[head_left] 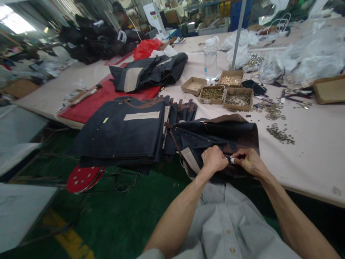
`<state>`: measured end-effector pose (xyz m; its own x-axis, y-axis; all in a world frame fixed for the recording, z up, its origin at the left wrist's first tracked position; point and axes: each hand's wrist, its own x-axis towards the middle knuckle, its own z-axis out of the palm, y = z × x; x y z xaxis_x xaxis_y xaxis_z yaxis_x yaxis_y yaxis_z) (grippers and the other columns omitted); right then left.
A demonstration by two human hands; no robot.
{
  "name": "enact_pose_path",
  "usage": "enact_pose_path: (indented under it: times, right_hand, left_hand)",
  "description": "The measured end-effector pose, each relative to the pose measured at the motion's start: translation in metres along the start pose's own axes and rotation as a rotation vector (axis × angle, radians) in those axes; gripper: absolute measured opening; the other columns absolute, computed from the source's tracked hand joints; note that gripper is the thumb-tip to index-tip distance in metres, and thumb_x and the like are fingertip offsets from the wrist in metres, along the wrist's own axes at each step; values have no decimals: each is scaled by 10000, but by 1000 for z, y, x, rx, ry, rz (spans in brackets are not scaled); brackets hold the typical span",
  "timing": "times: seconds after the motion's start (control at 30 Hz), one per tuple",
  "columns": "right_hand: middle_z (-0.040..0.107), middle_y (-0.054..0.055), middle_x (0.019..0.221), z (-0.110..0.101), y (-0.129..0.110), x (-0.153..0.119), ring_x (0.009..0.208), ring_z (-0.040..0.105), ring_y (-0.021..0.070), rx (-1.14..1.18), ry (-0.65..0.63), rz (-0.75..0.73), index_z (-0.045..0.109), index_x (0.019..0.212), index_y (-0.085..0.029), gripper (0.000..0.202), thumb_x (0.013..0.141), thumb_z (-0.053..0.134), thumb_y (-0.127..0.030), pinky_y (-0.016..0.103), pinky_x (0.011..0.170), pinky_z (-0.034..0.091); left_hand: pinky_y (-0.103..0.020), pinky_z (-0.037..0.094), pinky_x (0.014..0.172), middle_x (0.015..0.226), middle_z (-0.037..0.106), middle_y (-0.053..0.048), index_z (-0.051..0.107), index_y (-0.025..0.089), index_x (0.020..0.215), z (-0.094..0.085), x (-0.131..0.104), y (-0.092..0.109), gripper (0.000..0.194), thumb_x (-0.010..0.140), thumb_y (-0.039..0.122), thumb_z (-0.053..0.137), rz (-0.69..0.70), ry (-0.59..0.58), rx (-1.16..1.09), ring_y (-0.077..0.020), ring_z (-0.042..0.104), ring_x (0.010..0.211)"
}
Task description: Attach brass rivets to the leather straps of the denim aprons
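A dark cloth piece [196,135] with brown trim and a beige strip lies bunched at the table's front edge, against the grey shirt. My left hand [215,159] is closed on this cloth, knuckles up. Close to its right, my right hand [249,161] pinches at the cloth's brown part, with white wrapping on a fingertip. Whatever small item may be between the fingertips is too small to make out. Left of the hands lies a stack of folded dark cloth pieces [129,133] with brown trim.
Small boxes of metal parts [212,92] and a water bottle [210,59] stand beyond the cloth. Loose rings [280,133] lie at the right, plastic bags [315,54] behind. A red stool [84,178] is below left. A person [124,32] is at the far left back.
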<state>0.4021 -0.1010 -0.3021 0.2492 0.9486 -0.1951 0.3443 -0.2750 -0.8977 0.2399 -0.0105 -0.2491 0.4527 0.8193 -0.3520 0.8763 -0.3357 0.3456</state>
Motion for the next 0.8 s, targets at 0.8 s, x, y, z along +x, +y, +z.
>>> enact_pose_path:
  times: [0.8]
  right_hand:
    - [756, 107, 802, -128, 73, -13, 667, 661, 223, -244, 863, 80, 775, 974, -129, 404, 759, 652, -447, 335, 689, 540]
  left_hand:
    - [-369, 534, 763, 878, 761, -67, 752, 291, 909, -5, 26, -7, 240, 684, 271, 674, 8, 105, 17, -313, 731, 902]
